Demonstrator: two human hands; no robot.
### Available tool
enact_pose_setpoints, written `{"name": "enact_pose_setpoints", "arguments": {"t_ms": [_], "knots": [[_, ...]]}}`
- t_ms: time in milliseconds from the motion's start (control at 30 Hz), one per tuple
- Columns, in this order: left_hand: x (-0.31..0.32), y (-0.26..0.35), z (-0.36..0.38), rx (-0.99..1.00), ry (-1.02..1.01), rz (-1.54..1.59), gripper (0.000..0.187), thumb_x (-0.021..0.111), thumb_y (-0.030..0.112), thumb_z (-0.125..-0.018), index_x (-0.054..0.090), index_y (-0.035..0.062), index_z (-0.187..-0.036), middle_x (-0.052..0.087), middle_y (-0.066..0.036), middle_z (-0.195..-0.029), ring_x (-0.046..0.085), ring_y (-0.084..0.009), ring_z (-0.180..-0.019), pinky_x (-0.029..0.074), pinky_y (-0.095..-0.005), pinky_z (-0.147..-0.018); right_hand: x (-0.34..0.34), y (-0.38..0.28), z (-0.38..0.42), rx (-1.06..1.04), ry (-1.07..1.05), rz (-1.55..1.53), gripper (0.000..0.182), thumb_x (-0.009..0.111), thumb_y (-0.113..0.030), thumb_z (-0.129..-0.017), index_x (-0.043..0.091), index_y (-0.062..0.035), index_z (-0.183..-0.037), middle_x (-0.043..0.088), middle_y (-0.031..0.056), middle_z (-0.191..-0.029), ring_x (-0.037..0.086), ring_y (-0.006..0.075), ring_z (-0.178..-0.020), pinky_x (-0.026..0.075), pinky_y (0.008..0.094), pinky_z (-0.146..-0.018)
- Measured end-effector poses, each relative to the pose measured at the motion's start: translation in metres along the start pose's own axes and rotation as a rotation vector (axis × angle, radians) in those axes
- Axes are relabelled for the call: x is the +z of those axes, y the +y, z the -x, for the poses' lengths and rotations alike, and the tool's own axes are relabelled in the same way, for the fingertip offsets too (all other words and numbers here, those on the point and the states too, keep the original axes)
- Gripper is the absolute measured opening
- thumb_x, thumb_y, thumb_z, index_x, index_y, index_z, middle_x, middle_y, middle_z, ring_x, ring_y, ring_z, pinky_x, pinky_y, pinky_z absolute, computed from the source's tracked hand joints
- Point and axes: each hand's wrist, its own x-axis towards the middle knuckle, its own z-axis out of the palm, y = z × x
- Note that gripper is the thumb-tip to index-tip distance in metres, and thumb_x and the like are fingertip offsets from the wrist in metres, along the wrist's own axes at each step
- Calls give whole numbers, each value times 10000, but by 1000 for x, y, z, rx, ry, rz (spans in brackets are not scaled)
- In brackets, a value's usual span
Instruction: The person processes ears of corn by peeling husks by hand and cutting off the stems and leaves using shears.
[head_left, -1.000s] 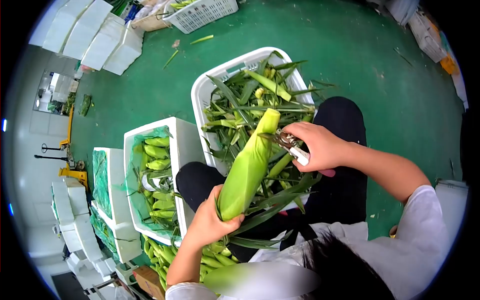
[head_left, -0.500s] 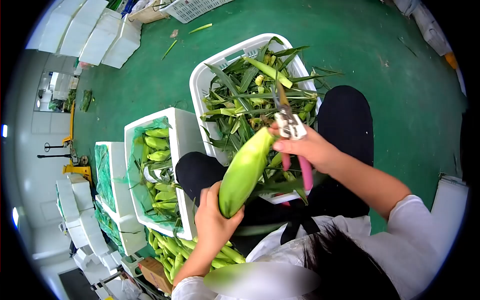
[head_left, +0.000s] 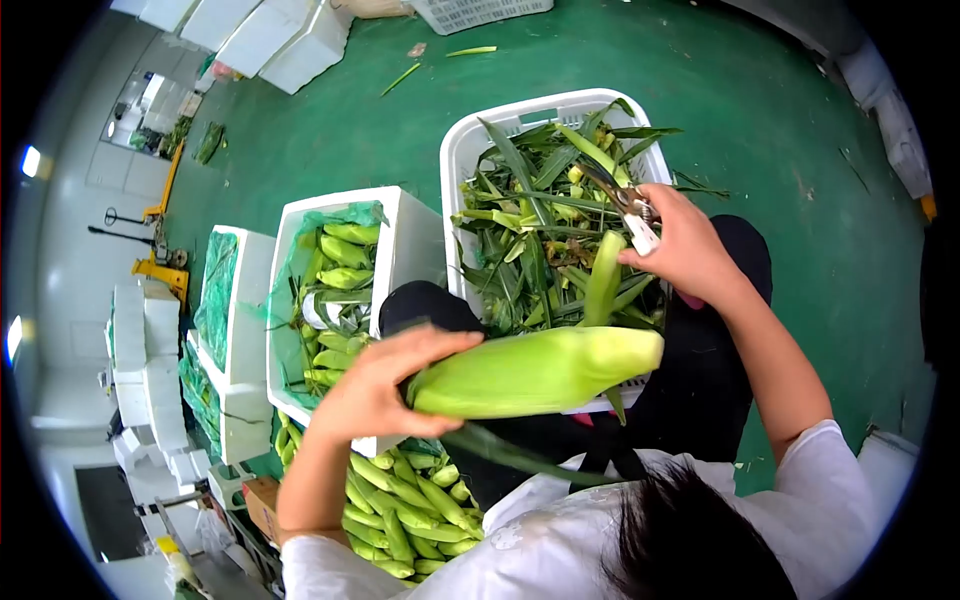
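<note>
My left hand (head_left: pixel 378 385) is closed round one end of a green corn ear (head_left: pixel 530 372) in its husk. The ear lies level over my lap, its pale cut end pointing right. In my right hand (head_left: pixel 692 248) are pruning shears (head_left: pixel 635 212), blades pointing up and left over the basket. A green husk leaf (head_left: pixel 603 285) is at my right thumb and hangs down behind the ear. Below the shears, the white plastic basket (head_left: pixel 453 180) is full of husks and leaves, standing between my knees.
Left of the basket stands a white foam box (head_left: pixel 412 235) lined with green film, holding corn ears. A pile of corn ears (head_left: pixel 415 510) lies beside me at the lower left. More foam boxes (head_left: pixel 245 300) and a yellow pallet jack (head_left: pixel 160 270) stand farther left.
The corn ear has swung from tilted to level, its cut end now away from my right hand. My right hand has moved right and up with the shears, a husk leaf at its thumb.
</note>
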Motion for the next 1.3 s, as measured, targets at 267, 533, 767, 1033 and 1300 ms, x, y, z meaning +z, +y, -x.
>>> {"name": "enact_pose_setpoints", "arguments": {"t_ms": [267, 533, 767, 1033, 1300], "knots": [[-6, 20, -68, 470, 190, -813, 525, 745, 166, -696, 679, 287, -1203, 630, 3, -1234, 607, -199, -1147, 328, -528, -1106, 16, -25, 70, 259, -812, -1123, 784, 827, -118, -772, 401, -3, -1421, 559, 80, -1267, 544, 160, -1140, 440, 314, -1000], [169, -17, -61, -378, 560, 1230, 657, 620, 398, -951, 397, 2, -1424, 544, -127, -1292, 502, -235, -1235, 415, -400, -1040, 65, -21, 114, 183, -367, -1154, 705, 789, -116, -814, 399, -10, -1392, 558, 74, -1239, 535, 168, -1142, 437, 331, -994], [158, -12, -60, -406, 487, 1344, 585, 606, 445, -930, 489, -2, -1288, 617, -154, -1138, 634, -243, -1003, 524, -380, -889, 42, -12, 85, 23, -344, -343, 907, 852, -428, -693, 416, 31, -1342, 539, 211, -1229, 544, 383, -1154, 431, 439, -1002], [143, -19, -42, -492, 157, 1569, 767, 514, 639, -893, 505, -19, -1285, 607, -194, -1069, 660, -288, -887, 553, -397, -786, 33, -6, 59, -365, -153, 62, 787, 848, -388, -665, 511, 10, -1254, 584, 167, -1119, 565, 345, -1052, 430, 414, -934], [132, -16, -38, -441, 381, 854, 633, 698, 382, -878, 484, -34, -1305, 646, -190, -1121, 671, -283, -956, 531, -397, -859, 22, -3, 66, 210, -524, -638, 591, 826, -162, -737, 538, 2, -1226, 639, 78, -1018, 581, 91, -949, 488, 261, -827]]}}
